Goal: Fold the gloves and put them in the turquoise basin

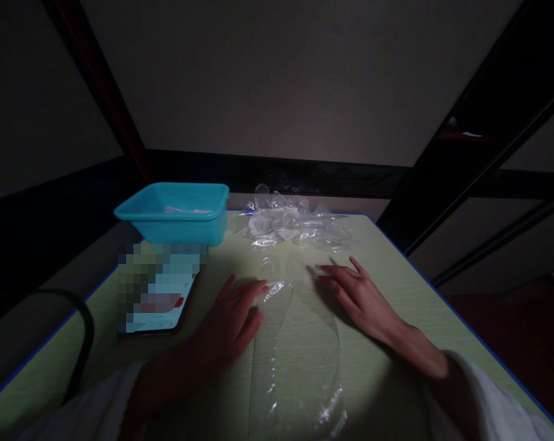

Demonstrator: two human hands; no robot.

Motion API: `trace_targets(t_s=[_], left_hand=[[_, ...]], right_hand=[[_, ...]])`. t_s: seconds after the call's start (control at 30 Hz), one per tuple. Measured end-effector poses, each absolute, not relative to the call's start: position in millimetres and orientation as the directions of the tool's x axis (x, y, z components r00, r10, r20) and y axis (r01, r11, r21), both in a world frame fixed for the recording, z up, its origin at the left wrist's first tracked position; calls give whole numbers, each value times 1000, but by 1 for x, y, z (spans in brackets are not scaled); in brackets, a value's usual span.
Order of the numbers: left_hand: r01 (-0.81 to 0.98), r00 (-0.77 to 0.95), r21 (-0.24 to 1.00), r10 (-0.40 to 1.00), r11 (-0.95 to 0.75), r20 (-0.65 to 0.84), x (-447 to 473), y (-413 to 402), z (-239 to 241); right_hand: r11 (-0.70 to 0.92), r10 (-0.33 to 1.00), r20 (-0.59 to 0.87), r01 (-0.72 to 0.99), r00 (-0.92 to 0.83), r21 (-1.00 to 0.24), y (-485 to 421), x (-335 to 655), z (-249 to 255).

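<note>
A clear plastic disposable glove (304, 355) lies flat on the table, its finger end away from me and its wide end near the front. My left hand (233, 321) is at the glove's left side, fingers stretched out and fingertips on or just over the film; whether they press it I cannot tell. On the other side, my right hand (357, 294) hovers low or rests by the glove's right edge, fingers spread and holding nothing. Behind both hands sits a crumpled heap of clear plastic gloves (299, 223).
A turquoise plastic basin (180, 229) stands at the back left with something pale inside. In front of it lies a lit phone (166, 300), its screen partly blurred. A dark strap or cable (86, 331) curves at the left. The pale green table (396, 282) has blue edges, with a wall behind.
</note>
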State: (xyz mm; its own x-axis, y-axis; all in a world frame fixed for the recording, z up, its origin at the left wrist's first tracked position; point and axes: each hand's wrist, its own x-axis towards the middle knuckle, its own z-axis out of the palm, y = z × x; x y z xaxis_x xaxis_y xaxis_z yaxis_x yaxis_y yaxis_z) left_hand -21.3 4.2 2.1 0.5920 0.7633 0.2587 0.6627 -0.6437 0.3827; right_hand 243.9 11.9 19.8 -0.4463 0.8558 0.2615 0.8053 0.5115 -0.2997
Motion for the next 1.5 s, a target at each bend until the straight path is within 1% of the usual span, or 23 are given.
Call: trace_targets(t_s=[0.13, 0.2, 0.37, 0.47, 0.6, 0.93, 1.03, 1.23, 1.37, 1.5], left_hand=[[669, 550, 451, 802, -591, 233, -20, 6, 6], [676, 550, 460, 810, -576, 204, -19, 7, 7], [703, 589, 405, 798, -584, 128, -16, 10, 4], [719, 571, 384, 807, -580, 149, -16, 10, 1], [744, 501, 402, 844, -534, 193, -18, 11, -2], [804, 432, 374, 887, -462, 164, -16, 18, -9], [783, 438, 397, 877, -480, 198, -17, 17, -8], [717, 461, 392, 813, -577, 355, -21, 16, -8], [688, 475, 413, 801, -597, 364, -20, 17, -11], [676, 467, 418, 791, -607, 394, -20, 15, -11]], right_hand=[[491, 867, 254, 820, -428, -293, 13, 245, 16], [500, 864, 245, 814, -441, -297, 14, 245, 14], [505, 861, 246, 804, -445, -313, 15, 244, 14], [507, 861, 241, 802, -448, -316, 14, 244, 15], [511, 858, 232, 801, -458, -311, 14, 243, 15], [505, 863, 217, 805, -457, -311, 15, 244, 10], [519, 854, 232, 797, -466, -308, 15, 244, 12], [537, 842, 274, 776, -465, -331, 15, 244, 14], [571, 819, 293, 747, -493, -341, 14, 244, 14], [672, 740, 326, 657, -588, -342, 12, 244, 16]])
